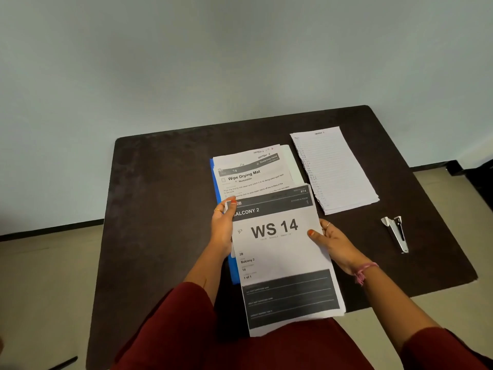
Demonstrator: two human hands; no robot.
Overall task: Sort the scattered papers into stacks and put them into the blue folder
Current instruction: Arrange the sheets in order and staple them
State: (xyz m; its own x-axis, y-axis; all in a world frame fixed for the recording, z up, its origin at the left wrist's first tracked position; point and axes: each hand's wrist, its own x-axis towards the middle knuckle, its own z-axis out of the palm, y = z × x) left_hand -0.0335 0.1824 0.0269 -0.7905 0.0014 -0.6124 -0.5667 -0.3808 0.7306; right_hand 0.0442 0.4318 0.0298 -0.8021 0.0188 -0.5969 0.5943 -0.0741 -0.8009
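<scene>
Both hands, left (pixel 222 228) and right (pixel 334 243), grip the WS 14 stack (pixel 280 252) by its edges above the folder (pixel 232 268).

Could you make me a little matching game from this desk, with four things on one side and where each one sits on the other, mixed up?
Things:
1. WS 14 stack
2. Wipe Drying Mat sheet
3. lined paper pile
4. staple remover

Places:
A. farthest right, alone on the table
B. held by both hands
C. lying on the blue folder
D. between the folder and the metal tool

Pairs: 1-B, 2-C, 3-D, 4-A
</scene>
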